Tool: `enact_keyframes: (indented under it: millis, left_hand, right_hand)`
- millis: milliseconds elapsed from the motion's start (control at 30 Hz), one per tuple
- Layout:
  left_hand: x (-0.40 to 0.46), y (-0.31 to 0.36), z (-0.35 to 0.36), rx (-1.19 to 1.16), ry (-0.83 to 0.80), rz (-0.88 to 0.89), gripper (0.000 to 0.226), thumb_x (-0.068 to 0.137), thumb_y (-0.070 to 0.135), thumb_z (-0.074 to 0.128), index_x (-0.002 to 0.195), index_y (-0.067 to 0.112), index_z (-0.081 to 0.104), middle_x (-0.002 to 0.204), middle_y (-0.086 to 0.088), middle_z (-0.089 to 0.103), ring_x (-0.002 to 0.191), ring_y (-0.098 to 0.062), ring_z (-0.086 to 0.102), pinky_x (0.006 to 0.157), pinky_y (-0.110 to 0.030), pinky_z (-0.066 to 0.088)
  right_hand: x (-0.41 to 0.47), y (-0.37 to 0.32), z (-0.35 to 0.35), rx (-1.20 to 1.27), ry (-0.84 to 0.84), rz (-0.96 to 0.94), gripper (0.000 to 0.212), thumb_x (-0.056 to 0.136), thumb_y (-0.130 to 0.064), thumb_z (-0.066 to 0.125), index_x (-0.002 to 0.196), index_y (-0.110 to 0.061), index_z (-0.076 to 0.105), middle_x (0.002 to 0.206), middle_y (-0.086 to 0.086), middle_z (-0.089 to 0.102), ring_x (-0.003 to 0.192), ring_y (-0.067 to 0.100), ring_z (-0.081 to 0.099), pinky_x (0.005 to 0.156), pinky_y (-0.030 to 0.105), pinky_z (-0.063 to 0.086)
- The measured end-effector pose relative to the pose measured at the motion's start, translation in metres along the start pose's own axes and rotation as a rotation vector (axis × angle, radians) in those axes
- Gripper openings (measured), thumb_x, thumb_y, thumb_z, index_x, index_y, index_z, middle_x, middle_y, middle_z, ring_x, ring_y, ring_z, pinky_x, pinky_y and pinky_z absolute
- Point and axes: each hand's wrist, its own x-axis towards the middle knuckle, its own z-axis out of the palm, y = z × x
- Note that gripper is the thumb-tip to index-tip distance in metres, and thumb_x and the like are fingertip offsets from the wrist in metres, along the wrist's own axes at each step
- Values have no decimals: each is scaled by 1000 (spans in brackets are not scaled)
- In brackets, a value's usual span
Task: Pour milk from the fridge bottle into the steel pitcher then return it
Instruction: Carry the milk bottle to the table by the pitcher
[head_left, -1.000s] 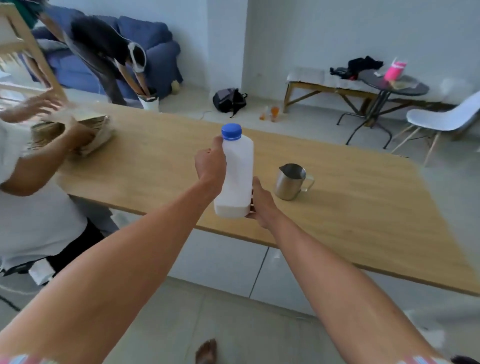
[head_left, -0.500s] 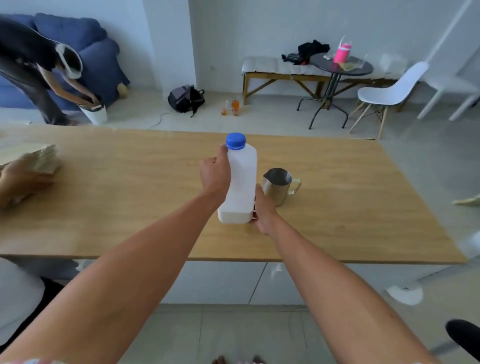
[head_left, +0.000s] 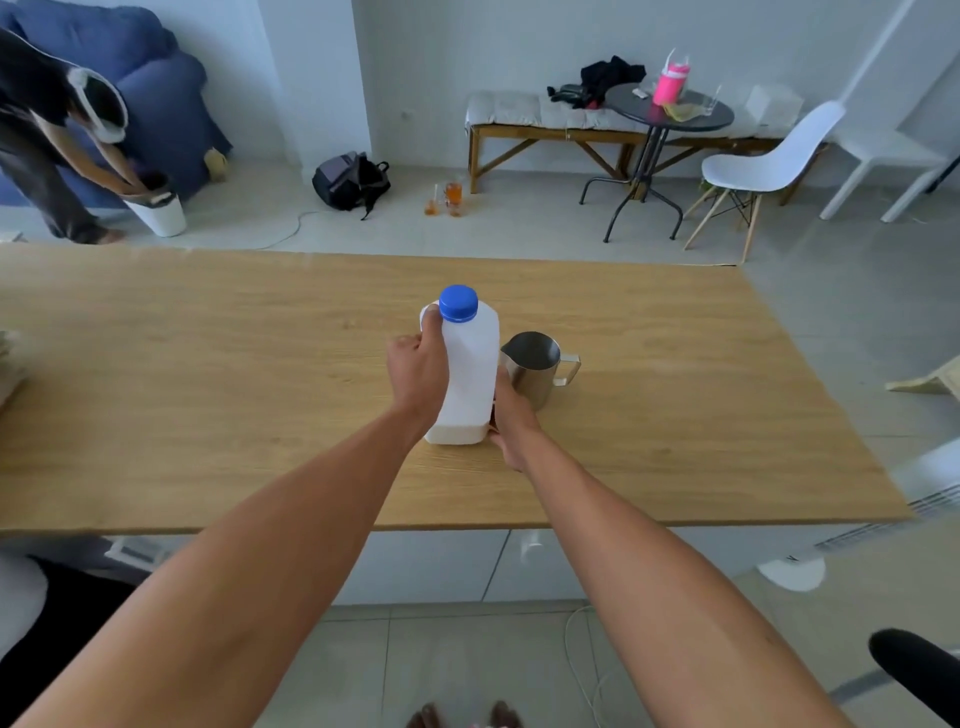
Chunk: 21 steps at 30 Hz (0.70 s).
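Now lowered onto the wooden table (head_left: 208, 395), no longer hovering above its near edge: milk bottle (head_left: 470, 374) standing upright, blue cap (head_left: 458, 303) on.

Gripping the bottle's upper left side with the left hand (head_left: 418, 371), thumb reaching up beside the cap, fingers wrapped round the far face. Steadying the lower right side with the right hand (head_left: 511, 418), closed against the base; fingertips hidden behind the bottle, so possibly tucked under its edge. Sitting just beside the bottle on the right, perhaps touching the right hand: steel pitcher (head_left: 535, 366), upright, mouth open, handle pointing right. Bending over a white bin (head_left: 158, 210) at far left, beside a blue sofa (head_left: 156, 93): another person (head_left: 47, 135). Lying on the floor beyond the table: a dark backpack (head_left: 350, 179). Standing further right: a round black table (head_left: 670, 111) and a white chair (head_left: 769, 166).
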Motion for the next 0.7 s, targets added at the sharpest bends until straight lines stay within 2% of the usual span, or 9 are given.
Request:
enact_keyframes:
  millis: [133, 333, 400, 467, 533, 633, 700]
  left_hand:
    - [-2, -5, 3, -2, -1, 22, 63, 101, 49, 56, 58, 20, 21, 53, 3, 24, 49, -13, 22, 45, -25, 21]
    - [-3, -5, 5, 19, 21, 47, 63, 103, 48, 55, 57, 20, 22, 52, 3, 24, 48, -12, 21, 45, -25, 21]
    - [-3, -6, 6, 25, 32, 49, 62, 102, 49, 54, 58, 20, 22, 53, 3, 24, 48, -12, 22, 45, -25, 21]
    - [-2, -6, 6, 31, 38, 47, 61, 103, 49, 53, 58, 20, 22, 53, 2, 24, 48, -13, 22, 45, -25, 22]
    - [-2, -8, 5, 39, 38, 50, 60, 103, 48, 50, 59, 19, 21, 54, 1, 24, 50, -15, 22, 48, -29, 23]
    - [-1, -11, 4, 1, 27, 37, 55, 102, 43, 47, 60, 16, 23, 56, -1, 25, 56, -19, 24, 52, -33, 24]
    - [-1, -15, 3, -40, 14, 22, 50, 99, 39, 44, 64, 8, 26, 59, -4, 27, 56, -19, 25, 51, -32, 25]
  right_hand:
    - [7, 5, -3, -9, 8, -11, 75, 84, -78, 46, 136, -26, 60, 120, -9, 70, 113, 16, 61, 109, 45, 46]
    - [3, 1, -5, -35, 17, -2, 70, 88, -76, 45, 131, -23, 61, 116, -6, 71, 108, 17, 63, 106, 44, 49]
    - [-10, -6, -5, -75, 74, -45, 56, 95, -68, 41, 116, -22, 65, 105, -4, 70, 100, 19, 64, 99, 42, 52]
    - [-28, -18, -6, -175, 193, -195, 44, 104, -52, 33, 92, -21, 62, 86, -2, 64, 87, 21, 61, 78, 36, 50]
    - [-47, -37, -8, -337, 341, -383, 46, 107, -44, 29, 86, -17, 59, 80, -4, 60, 84, 22, 59, 65, 34, 40]
    - [-60, -72, -4, -546, 464, -652, 42, 107, -48, 32, 86, -18, 54, 82, -8, 59, 88, 21, 58, 70, 35, 38]
    - [-63, -95, 5, -702, 441, -787, 43, 107, -51, 33, 94, -18, 57, 88, -5, 63, 85, 22, 59, 70, 36, 42]
